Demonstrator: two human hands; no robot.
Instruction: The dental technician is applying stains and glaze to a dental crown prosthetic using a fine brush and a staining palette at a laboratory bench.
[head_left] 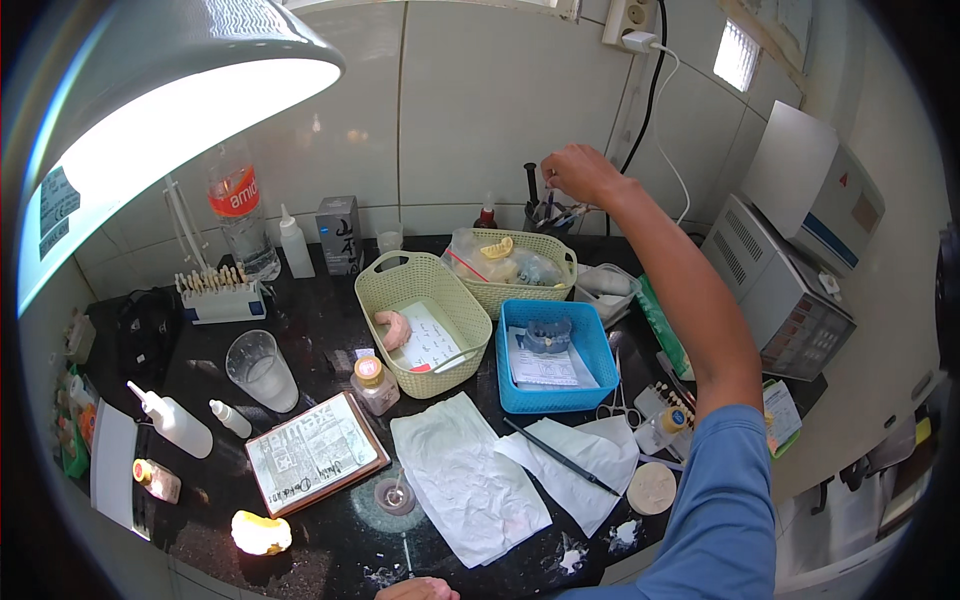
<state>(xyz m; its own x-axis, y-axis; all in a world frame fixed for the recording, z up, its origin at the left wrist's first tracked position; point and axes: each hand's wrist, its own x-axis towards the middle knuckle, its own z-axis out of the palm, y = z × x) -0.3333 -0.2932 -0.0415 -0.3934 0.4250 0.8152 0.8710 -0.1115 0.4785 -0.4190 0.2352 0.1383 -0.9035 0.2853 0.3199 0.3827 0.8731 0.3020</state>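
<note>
My right hand (582,172) reaches to the back of the counter, over a dark holder (540,218) with slim tools standing in it. Its fingers bend down in a pinch above the tool tops; what they grip, if anything, is too small to make out. Only a piece of my left hand (420,589) shows at the bottom edge, fingers out of sight. White tissues (470,480) lie in front of me, with a dark slim-handled tool (562,456) across the right one. A small glass dish (395,495) stands left of them.
A green basket (372,300) holds a pink dental model (393,329); a blue basket (508,398) holds a grey-blue one (548,336). A glass (262,372), a notepad (315,452), squeeze bottles (178,424) and a shade guide (225,303) stand left. A lamp (200,50) overhangs them.
</note>
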